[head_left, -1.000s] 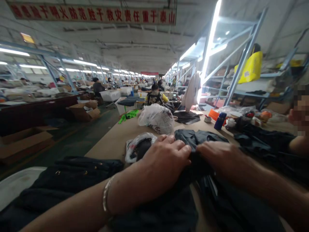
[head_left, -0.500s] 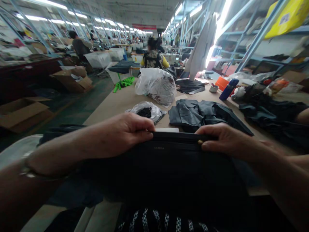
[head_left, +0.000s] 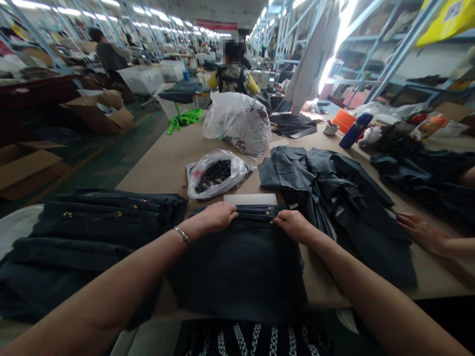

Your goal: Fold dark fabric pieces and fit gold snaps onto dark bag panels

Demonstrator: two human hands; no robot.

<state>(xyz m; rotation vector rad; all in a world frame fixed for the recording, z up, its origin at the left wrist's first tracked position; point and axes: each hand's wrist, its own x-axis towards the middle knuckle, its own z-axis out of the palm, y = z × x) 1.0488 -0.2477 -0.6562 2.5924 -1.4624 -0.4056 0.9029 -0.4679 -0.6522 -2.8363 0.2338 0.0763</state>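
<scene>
A dark folded garment with small gold buttons along its top edge lies flat on the brown table in front of me. My left hand is closed on the left part of that top edge, and a bracelet shows on its wrist. My right hand pinches the same edge on the right. A white card lies just beyond the garment. To my left sits a stack of folded dark garments. A loose heap of dark garments spreads at the right.
A clear bag of dark small parts and a big white plastic bag lie farther up the table. A blue bottle and orange tub stand at the right. Another person's hand rests at the right edge. Cardboard boxes line the floor on the left.
The garment was bunched, then held up close to me; now it lies flat on the table with both hands stretched forward on its top edge. The view has tilted downward.
</scene>
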